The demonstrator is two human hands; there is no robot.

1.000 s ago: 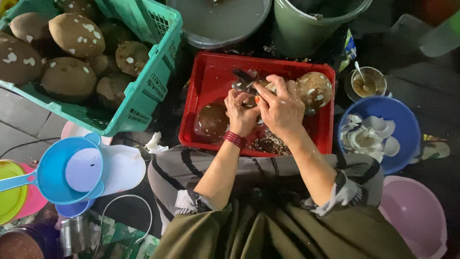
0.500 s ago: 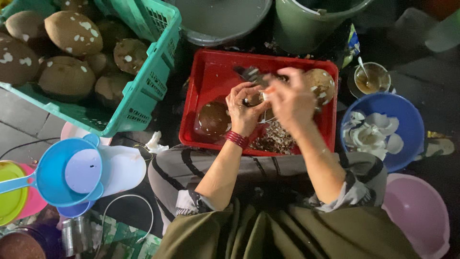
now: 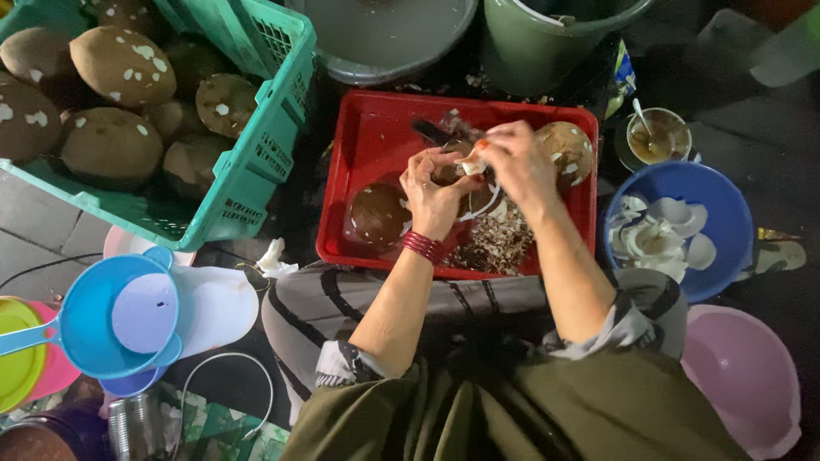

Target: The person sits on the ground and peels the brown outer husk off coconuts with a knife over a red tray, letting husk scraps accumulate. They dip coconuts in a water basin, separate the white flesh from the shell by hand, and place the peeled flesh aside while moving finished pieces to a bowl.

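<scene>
My left hand (image 3: 437, 195) grips a brown coconut piece (image 3: 450, 171) over a red tray (image 3: 366, 137). My right hand (image 3: 512, 158) pinches a white strip of coconut flesh (image 3: 472, 166) at the top of that piece. A dark knife handle (image 3: 431, 132) lies in the tray just behind my hands. Half a brown shell (image 3: 377, 213) sits left of my left hand, and a speckled coconut (image 3: 567, 147) lies to the right. Brown and white shavings (image 3: 500, 243) are heaped at the tray's near edge.
A green crate (image 3: 256, 162) of brown coconuts (image 3: 120, 64) stands at the left. A blue bowl (image 3: 726, 213) at right holds white flesh pieces. A pink bowl (image 3: 752, 384), blue scoop (image 3: 94, 316), grey basin (image 3: 384, 34), green bucket (image 3: 547, 43) and a small cup (image 3: 653, 137) surround me.
Both hands stayed over the tray. My right hand moved up off the coconut piece, pulling a white strip away from it.
</scene>
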